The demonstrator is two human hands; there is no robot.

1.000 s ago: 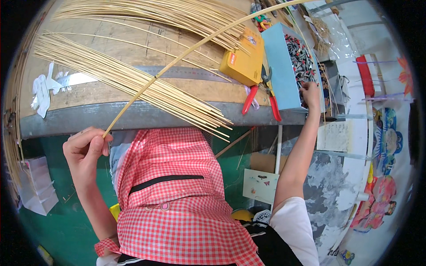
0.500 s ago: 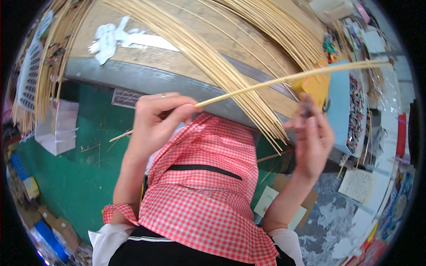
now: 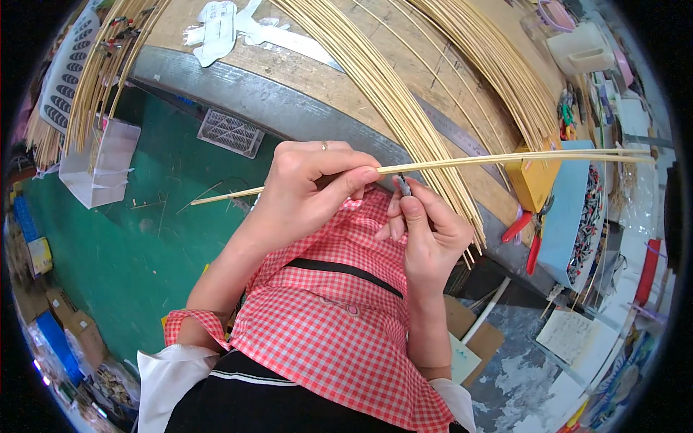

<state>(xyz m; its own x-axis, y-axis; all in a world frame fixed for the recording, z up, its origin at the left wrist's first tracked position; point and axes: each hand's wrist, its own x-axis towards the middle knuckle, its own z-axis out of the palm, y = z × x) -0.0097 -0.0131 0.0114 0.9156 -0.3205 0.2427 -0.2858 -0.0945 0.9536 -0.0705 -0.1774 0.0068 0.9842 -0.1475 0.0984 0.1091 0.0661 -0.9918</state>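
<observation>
My left hand [image 3: 307, 187] pinches a pair of long thin wooden sticks [image 3: 520, 156] between thumb and fingers. They lie almost level, their long part reaching far right and their tips slightly apart, with a shorter end showing left of my wrist. Just below the sticks, my right hand [image 3: 433, 242] holds a small grey-and-black piece [image 3: 404, 187] upright between thumb and forefinger. Its dark top is at or very near the sticks; I cannot tell whether it touches. Behind my hands, a bundle of similar sticks [image 3: 393, 101] slants across the bench and overhangs its front edge.
The workbench [image 3: 238, 94] carries a second stick bundle [image 3: 498, 65], a metal ruler [image 3: 455, 133] and a white plastic cutout [image 3: 218, 32]. At right stand a yellow box [image 3: 530, 180], red-handled pliers [image 3: 533, 234] and a blue box [image 3: 563, 209] of small pieces. A white bin [image 3: 115, 162] is at left.
My right hand has come left from near the yellow box, bringing the small piece up to the sticks beside my left hand. The whole view has shifted, and the sticks lie more level.
</observation>
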